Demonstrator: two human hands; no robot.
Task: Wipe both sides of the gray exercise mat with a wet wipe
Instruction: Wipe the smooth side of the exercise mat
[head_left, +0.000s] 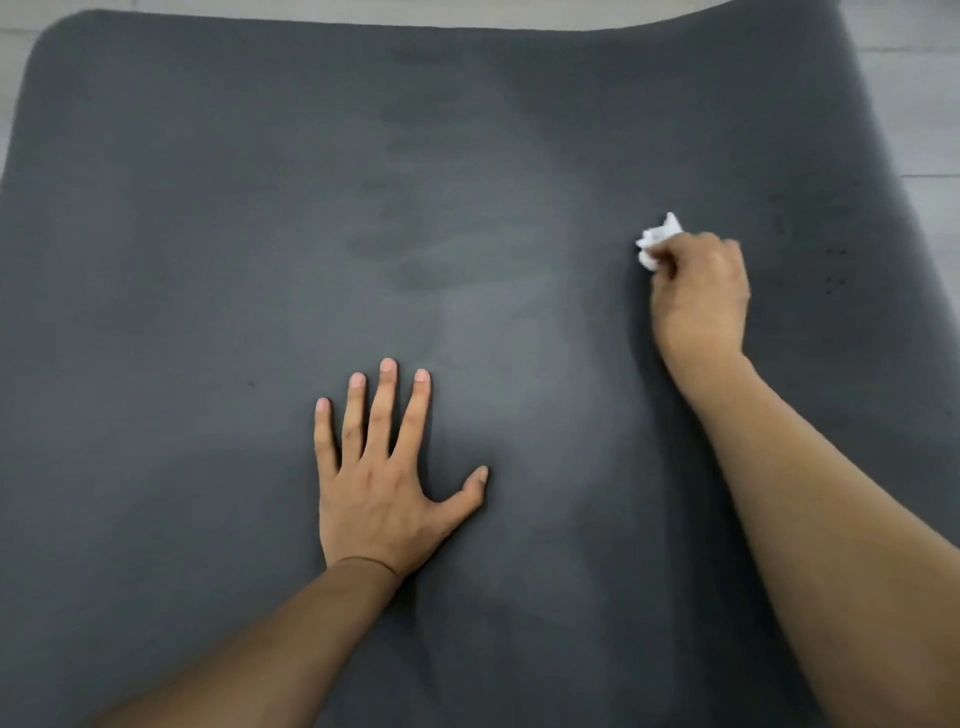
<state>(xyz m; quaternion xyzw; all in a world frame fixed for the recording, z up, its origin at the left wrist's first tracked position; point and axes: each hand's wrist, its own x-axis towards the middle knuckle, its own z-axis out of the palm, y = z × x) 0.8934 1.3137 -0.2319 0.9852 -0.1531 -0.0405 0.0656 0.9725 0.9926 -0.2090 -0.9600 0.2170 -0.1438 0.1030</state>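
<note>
Gray exercise mat (208, 260): spread flat, filling nearly the whole view; far edge and rounded far-left corner visible, right edge curving up slightly. Darker, damp-looking streaks (415, 249) lie across its middle, toward the far side. A few small dark specks (835, 267) sit near the right edge.

Wet wipe (657, 244): white, crumpled into a wad, on the right half of the mat, protruding from the far-left side of the right hand.

Right hand (701, 291): fingers curled tightly round the wipe, knuckles up, pressing it against the mat; forearm enters from the near right.

Left hand (379, 493): laid palm-down on the mat near centre, fingers straight and spread, thumb out to the right, holding nothing. A thin band circles the wrist.

Floor (914, 78): pale tiles, seen beyond the mat's far and right edges.
</note>
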